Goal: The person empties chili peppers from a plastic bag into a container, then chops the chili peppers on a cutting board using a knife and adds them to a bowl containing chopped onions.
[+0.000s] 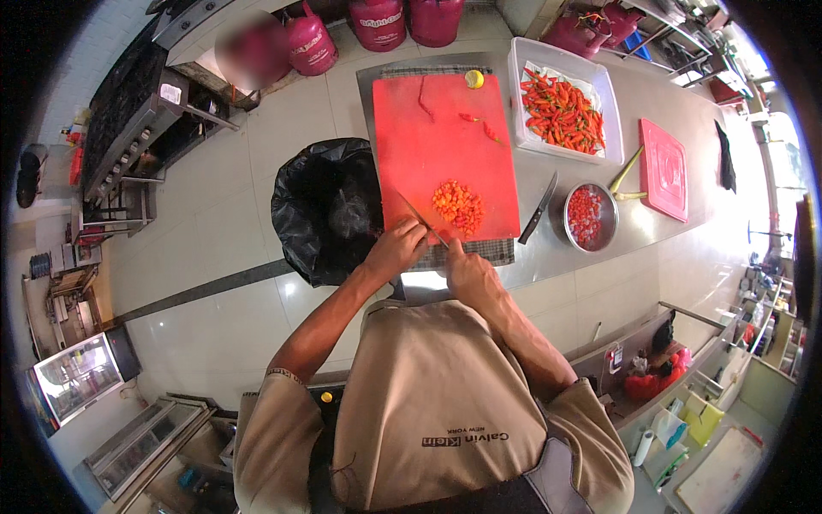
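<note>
My right hand (471,272) grips the handle of a knife (417,212); its blade slants up and to the left over the near part of a red cutting board (407,128). My left hand (397,247) has its fingers curled together beside the blade at the board's near left corner. Whatever those fingers hold is hidden. Just beyond the knife lies a heap of chopped orange-red chillies (458,207). Farther up the board are a few whole red chillies (490,131), a thin dark red strand (424,98) and a small yellow round piece (473,79).
A white tub (524,130) of whole chillies stands at the board's far right. Right of the board lie a second knife (538,210), a steel bowl (568,233) of chopped chillies, green stalks (631,171) and a red lid (664,170). A black bin bag (295,184) opens at the left.
</note>
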A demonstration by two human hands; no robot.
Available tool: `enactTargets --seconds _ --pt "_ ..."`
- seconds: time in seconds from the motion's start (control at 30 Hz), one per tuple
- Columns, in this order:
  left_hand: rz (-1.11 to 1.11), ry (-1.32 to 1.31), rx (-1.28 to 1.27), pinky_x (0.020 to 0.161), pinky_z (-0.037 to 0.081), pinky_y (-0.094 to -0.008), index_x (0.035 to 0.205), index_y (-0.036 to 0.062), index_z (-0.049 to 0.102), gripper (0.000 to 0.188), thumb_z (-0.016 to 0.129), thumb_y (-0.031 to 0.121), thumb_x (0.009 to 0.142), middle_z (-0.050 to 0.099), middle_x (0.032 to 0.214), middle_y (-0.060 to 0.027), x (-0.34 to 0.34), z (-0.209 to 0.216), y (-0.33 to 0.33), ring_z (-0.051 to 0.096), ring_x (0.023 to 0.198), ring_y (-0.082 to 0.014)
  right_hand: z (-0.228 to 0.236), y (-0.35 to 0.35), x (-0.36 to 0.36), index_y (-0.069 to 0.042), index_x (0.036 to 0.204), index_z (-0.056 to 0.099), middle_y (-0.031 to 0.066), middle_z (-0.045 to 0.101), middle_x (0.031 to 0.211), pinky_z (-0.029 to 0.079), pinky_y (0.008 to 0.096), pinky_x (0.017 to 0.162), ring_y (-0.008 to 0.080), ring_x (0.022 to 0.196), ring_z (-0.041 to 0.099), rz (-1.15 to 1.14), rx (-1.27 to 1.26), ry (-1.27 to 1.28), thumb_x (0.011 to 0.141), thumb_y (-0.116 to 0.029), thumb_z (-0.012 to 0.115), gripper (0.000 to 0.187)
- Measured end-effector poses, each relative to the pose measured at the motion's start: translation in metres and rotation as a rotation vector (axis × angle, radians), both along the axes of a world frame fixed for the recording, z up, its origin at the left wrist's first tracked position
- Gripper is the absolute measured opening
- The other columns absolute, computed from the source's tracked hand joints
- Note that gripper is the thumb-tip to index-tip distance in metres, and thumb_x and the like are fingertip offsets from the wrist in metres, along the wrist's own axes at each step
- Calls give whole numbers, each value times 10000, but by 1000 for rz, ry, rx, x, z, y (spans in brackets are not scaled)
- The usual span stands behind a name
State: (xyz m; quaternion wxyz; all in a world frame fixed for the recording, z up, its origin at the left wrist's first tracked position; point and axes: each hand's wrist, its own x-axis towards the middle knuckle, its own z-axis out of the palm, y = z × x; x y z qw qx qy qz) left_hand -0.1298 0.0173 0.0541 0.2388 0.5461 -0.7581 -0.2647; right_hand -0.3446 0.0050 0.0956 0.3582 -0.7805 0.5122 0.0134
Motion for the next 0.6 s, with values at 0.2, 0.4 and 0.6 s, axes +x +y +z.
enactTargets --seconds 0.2,0.4,0.6 --pt "-14 56 -48 859 577 -453 1050 -16 639 165 681 108 949 641 1044 -141 2 7 5 680 978 -353 -34 17 10 -24 1225 442 308 675 701 562 627 626 530 676 692 -83 -21 -37 1047 -208 500 263" --pt "29 49 -38 855 577 -449 1059 -20 634 160 669 60 924 640 1032 -149 2 -3 9 678 973 -354 -4 -3 5 -8 1251 423 307 672 702 564 623 613 526 680 693 -11 -57 -26 1044 -215 493 300" --pt "14 84 -89 829 566 -458 1021 -18 606 146 672 43 906 641 988 -169 -2 -1 -2 679 939 -362 -34 10 9 1 1208 426 310 676 715 563 623 623 532 697 694 -63 -18 -29 1040 -206 478 272"
